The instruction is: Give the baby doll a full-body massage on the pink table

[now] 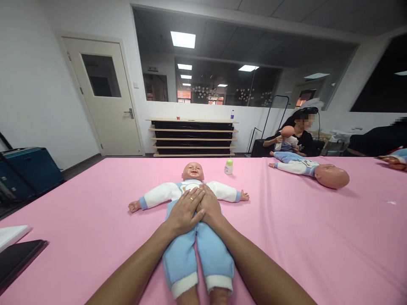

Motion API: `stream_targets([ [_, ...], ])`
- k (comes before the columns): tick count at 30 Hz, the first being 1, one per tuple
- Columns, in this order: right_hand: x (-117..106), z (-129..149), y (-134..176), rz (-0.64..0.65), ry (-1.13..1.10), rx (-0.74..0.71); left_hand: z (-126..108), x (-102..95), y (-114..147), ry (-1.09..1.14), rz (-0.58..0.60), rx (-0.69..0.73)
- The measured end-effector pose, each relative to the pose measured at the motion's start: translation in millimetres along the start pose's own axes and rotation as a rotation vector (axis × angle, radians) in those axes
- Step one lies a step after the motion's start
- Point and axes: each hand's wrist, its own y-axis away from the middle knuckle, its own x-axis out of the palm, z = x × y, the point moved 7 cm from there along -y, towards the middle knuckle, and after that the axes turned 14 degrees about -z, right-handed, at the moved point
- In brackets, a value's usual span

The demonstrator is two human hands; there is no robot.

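Note:
A baby doll [199,241] in a white and light blue outfit lies on its back on the pink tabletop [305,245], head away from me and arms spread wide. My left hand [186,210] rests flat on the doll's belly, fingers stretched toward its chest, with a ring on one finger. Beside it, my right hand [209,205] also lies flat on the doll's front, its fingers partly overlapped by the left ones. Neither hand grips anything. Just beyond the doll's arm stands a small white bottle with a green cap [228,167].
A second doll [330,174] lies at the right. Behind the table a person [307,135] holds another doll [288,132]. A dark flat case [22,258] and a white object [12,235] lie at the left edge. Shelves [193,137] stand against the wall.

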Motion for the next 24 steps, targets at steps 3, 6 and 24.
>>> stream_targets([
  [3,-8.4,-7.8,0.1,-0.099,-0.02,0.092,12.1,6.3,1.2,-0.022,0.004,-0.079],
  [6,-18.5,-4.9,1.8,-0.179,-0.08,0.064,24.2,10.6,1.3,-0.058,-0.025,-0.162],
  [24,-45.2,25.2,12.0,-0.434,-0.296,-0.358,51.7,10.5,11.7,-0.134,-0.233,-0.409],
])
